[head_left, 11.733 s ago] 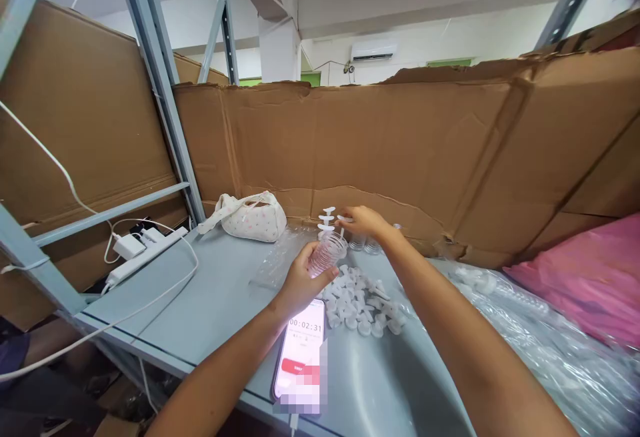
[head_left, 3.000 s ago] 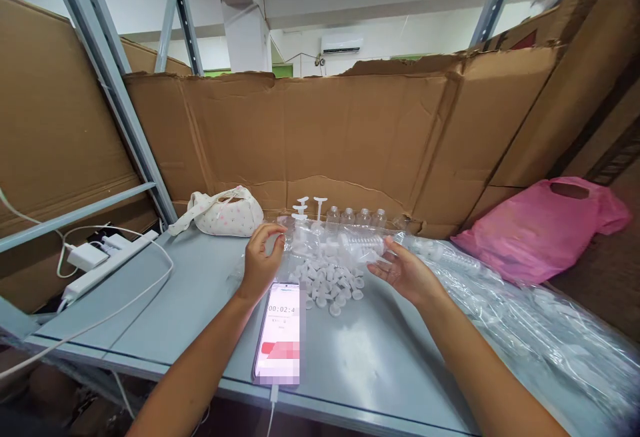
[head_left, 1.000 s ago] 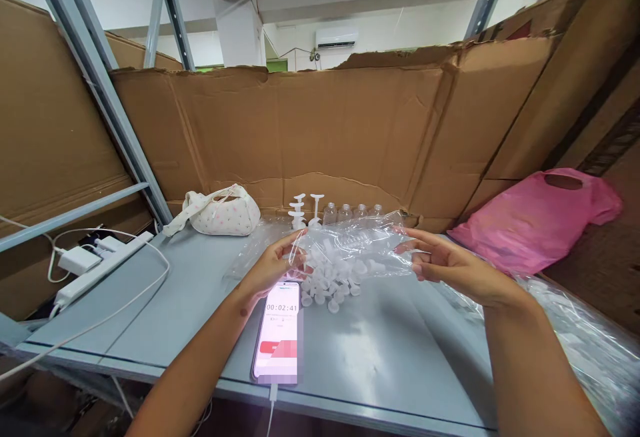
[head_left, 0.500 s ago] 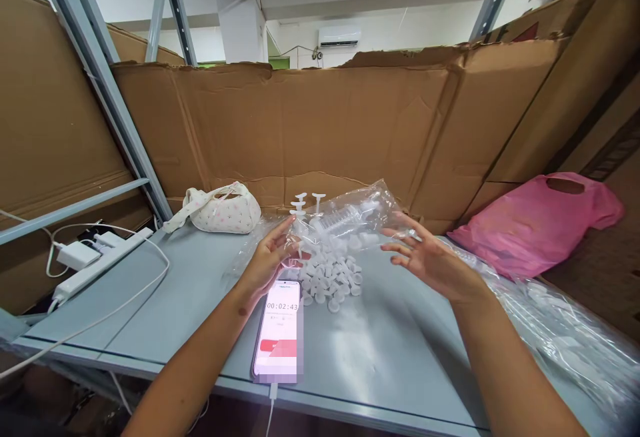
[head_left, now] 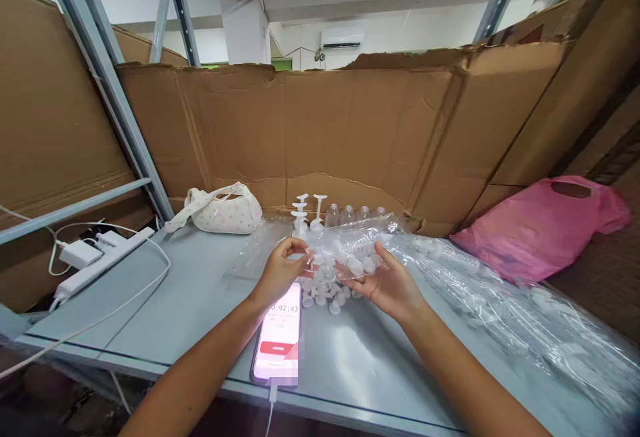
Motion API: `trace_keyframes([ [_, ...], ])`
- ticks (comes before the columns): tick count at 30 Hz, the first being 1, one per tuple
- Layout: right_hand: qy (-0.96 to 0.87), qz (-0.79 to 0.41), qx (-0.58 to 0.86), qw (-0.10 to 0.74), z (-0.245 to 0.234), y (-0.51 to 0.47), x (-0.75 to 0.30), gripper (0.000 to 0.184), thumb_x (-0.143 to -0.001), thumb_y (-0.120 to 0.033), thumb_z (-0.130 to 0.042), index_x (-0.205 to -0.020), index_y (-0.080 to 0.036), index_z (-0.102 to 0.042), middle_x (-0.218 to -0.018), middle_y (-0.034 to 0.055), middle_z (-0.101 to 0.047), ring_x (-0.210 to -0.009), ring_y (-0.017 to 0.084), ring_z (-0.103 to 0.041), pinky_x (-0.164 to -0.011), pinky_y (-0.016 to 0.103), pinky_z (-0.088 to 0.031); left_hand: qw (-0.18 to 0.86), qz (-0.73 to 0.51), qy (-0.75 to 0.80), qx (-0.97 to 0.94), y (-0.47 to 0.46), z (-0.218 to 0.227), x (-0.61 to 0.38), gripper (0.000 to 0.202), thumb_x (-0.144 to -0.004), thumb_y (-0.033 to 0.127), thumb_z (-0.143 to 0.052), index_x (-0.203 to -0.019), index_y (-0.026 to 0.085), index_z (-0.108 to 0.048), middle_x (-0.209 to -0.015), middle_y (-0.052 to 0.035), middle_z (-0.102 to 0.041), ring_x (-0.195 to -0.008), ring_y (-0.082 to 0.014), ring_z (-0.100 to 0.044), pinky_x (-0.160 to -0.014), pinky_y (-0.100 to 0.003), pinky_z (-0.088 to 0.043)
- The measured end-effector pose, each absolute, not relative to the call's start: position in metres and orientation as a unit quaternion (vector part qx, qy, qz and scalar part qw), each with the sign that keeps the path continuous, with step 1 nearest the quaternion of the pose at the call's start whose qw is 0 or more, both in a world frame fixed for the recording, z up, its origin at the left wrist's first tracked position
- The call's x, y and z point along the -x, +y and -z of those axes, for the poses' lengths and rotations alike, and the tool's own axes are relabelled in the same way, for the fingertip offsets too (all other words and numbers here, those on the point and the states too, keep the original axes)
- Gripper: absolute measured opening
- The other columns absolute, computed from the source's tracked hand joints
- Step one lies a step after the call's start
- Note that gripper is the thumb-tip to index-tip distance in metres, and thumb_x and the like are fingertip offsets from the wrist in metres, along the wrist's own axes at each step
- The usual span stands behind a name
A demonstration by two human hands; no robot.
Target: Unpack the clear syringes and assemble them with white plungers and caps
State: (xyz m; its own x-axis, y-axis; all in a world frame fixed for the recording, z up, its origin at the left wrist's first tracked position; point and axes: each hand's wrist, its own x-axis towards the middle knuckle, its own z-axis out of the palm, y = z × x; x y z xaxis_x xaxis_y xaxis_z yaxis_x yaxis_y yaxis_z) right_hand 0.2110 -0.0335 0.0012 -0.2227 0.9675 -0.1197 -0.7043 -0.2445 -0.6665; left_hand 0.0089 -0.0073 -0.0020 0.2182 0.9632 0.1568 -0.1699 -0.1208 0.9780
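A clear plastic bag [head_left: 356, 247] with white plastic parts inside is held between my two hands over the table. My left hand [head_left: 286, 269] pinches the bag's left side between thumb and fingers. At its right side my right hand [head_left: 393, 285] grips the bag, thumb up and fingers partly beneath. Small white caps [head_left: 334, 295] lie in a loose pile under the bag, partly covered by it. White pump heads [head_left: 300, 215] stand just behind, beside a row of clear bottles [head_left: 349, 215] whose lower parts are hidden.
A phone [head_left: 278, 337] showing a timer lies near the front edge, its cable hanging down. At left are a power strip [head_left: 103, 260] and a white pouch [head_left: 227, 210]. Clear plastic packaging [head_left: 520, 310] and a pink bag [head_left: 545, 227] lie right. Cardboard [head_left: 300, 130] walls the back.
My right hand has moved left and closed on the bag. The bag has come down and nearer, uncovering the bottles behind. My left hand has shifted slightly right.
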Motion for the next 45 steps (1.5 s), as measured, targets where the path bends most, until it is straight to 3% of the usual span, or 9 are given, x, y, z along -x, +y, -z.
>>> trace_keyframes([
  [6, -0.176, -0.737, 0.269, 0.595, 0.002, -0.028, -0.216, 0.018, -0.077, -0.032, -0.062, -0.083, -0.021, -0.05, -0.094, 0.0078, -0.064, -0.104, 0.032, -0.06, -0.082, 0.048, -0.051, 0.449, -0.509, 0.407, -0.611, -0.002, 0.006, -0.002, 0.025, -0.071, 0.037, -0.066, -0.079, 0.016, -0.055, -0.072, 0.0004, -0.059, -0.059, -0.0098, -0.058, -0.06, -0.025, -0.05],
  [10, -0.176, -0.733, 0.258, 0.604, 0.003, -0.028, -0.218, 0.019, -0.076, -0.033, -0.063, -0.083, -0.02, -0.051, -0.092, 0.0081, -0.065, -0.104, 0.033, -0.06, -0.086, 0.049, -0.049, 0.373, -0.529, 0.403, -0.647, -0.001, 0.003, 0.0, 0.021, -0.07, 0.035, -0.067, -0.072, 0.014, -0.064, -0.082, -0.004, -0.06, -0.068, -0.0107, -0.057, -0.062, -0.022, -0.047],
  [14, -0.199, -0.745, 0.263, 0.579, 0.002, -0.031, -0.217, 0.02, -0.076, -0.036, -0.062, -0.085, -0.022, -0.053, -0.09, 0.0066, -0.067, -0.099, 0.031, -0.062, -0.086, 0.048, -0.049, 0.53, -0.439, 0.362, -0.629, -0.003, -0.002, 0.0, 0.03, -0.066, 0.039, -0.07, -0.076, 0.011, -0.068, -0.069, -0.0044, -0.064, -0.059, -0.0105, -0.056, -0.056, -0.023, -0.045],
  [17, -0.232, -0.758, 0.262, 0.551, 0.001, -0.034, -0.214, 0.02, -0.077, -0.039, -0.061, -0.087, -0.022, -0.056, -0.094, 0.0072, -0.068, -0.097, 0.029, -0.064, -0.085, 0.046, -0.049, 0.593, -0.388, 0.315, -0.631, -0.005, -0.005, 0.0, 0.033, -0.065, 0.04, -0.072, -0.082, 0.011, -0.07, -0.076, -0.008, -0.068, -0.07, -0.0151, -0.062, -0.063, -0.025, -0.047],
  [22, -0.281, -0.757, 0.248, 0.535, -0.001, -0.036, -0.212, 0.024, -0.082, -0.041, -0.055, -0.095, -0.022, -0.059, -0.103, 0.0079, -0.068, -0.101, 0.029, -0.062, -0.088, 0.046, -0.047, 0.619, -0.344, 0.246, -0.662, -0.006, -0.002, 0.001, 0.031, -0.07, 0.035, -0.07, -0.094, 0.015, -0.071, -0.098, -0.0097, -0.07, -0.095, -0.02, -0.063, -0.09, -0.034, -0.045],
  [25, -0.286, -0.756, 0.242, 0.537, 0.0, -0.036, -0.213, 0.021, -0.083, -0.039, -0.054, -0.096, -0.023, -0.059, -0.101, 0.0054, -0.068, -0.096, 0.027, -0.064, -0.09, 0.05, -0.045, 0.621, -0.347, 0.229, -0.664, -0.006, -0.001, 0.001, 0.034, -0.073, 0.036, -0.067, -0.101, 0.017, -0.069, -0.111, -0.0098, -0.066, -0.106, -0.0225, -0.058, -0.098, -0.037, -0.04],
  [29, -0.293, -0.759, 0.236, 0.531, 0.003, -0.035, -0.215, 0.017, -0.083, -0.039, -0.054, -0.093, -0.026, -0.059, -0.095, 0.0027, -0.069, -0.092, 0.025, -0.065, -0.095, 0.052, -0.041, 0.646, -0.359, 0.243, -0.629, -0.006, -0.001, -0.001, 0.038, -0.074, 0.04, -0.066, -0.102, 0.016, -0.068, -0.113, -0.0116, -0.064, -0.111, -0.025, -0.056, -0.101, -0.041, -0.038],
  [36, -0.302, -0.757, 0.236, 0.529, 0.0, -0.036, -0.216, 0.019, -0.081, -0.043, -0.055, -0.091, -0.027, -0.06, -0.107, 0.0043, -0.066, -0.1, 0.025, -0.062, -0.098, 0.052, -0.038, 0.684, -0.341, 0.283, -0.579, -0.001, 0.004, 0.002, 0.043, -0.068, 0.039, -0.072, -0.104, 0.016, -0.067, -0.118, -0.0137, -0.061, -0.112, -0.028, -0.055, -0.103, -0.043, -0.035],
  [45, -0.308, -0.738, 0.225, 0.557, -0.005, -0.039, -0.22, 0.014, -0.079, -0.041, -0.059, -0.082, -0.028, -0.063, -0.092, -0.002, -0.071, -0.097, 0.024, -0.062, -0.096, 0.056, -0.038, 0.669, -0.341, 0.295, -0.591, 0.003, 0.008, 0.001, 0.047, -0.066, 0.036, -0.073, -0.106, 0.013, -0.066, -0.113, -0.0153, -0.063, -0.112, -0.0281, -0.055, -0.102, -0.04, -0.034],
])
